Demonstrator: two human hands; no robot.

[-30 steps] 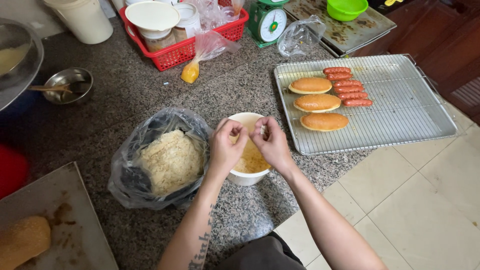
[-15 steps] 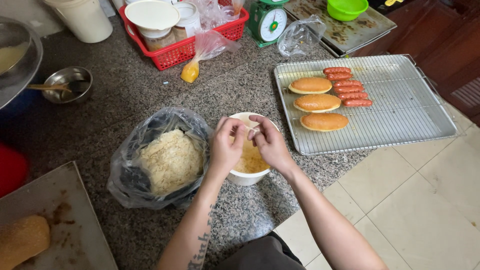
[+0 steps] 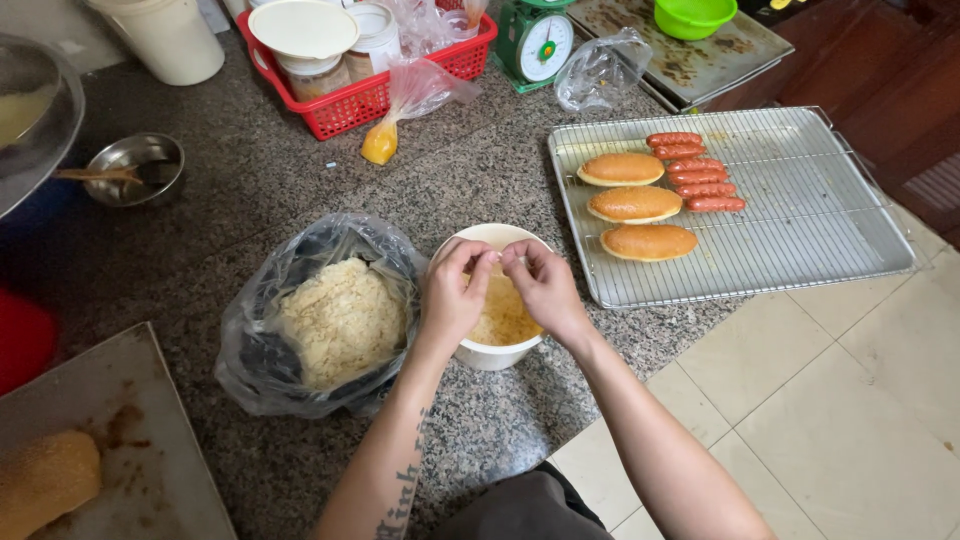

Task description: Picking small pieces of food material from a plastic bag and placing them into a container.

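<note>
My left hand (image 3: 455, 295) and my right hand (image 3: 540, 285) meet fingertip to fingertip over a white bowl (image 3: 495, 352) that holds pale yellow shreds. The fingers are pinched together; something small may be between them, but I cannot make it out. Just left of the bowl stands a dark plastic bag (image 3: 330, 315), open at the top and full of the same pale shredded stuff. To the right, a wire rack on a metal tray (image 3: 800, 215) carries three golden buns (image 3: 635, 204) and a row of red sausages (image 3: 700, 172).
A red basket (image 3: 365, 95) with jars, a green scale (image 3: 535, 40) and a green bowl (image 3: 693, 15) stand at the back. A small steel bowl (image 3: 135, 168) with a spoon sits far left. A baking tray (image 3: 100, 440) with a crumbed piece (image 3: 45, 480) lies front left. The granite counter's edge runs close below the bowl.
My fingertips have shifted slightly while pinching over the bowl; both hands stay above it. Nothing else has moved.
</note>
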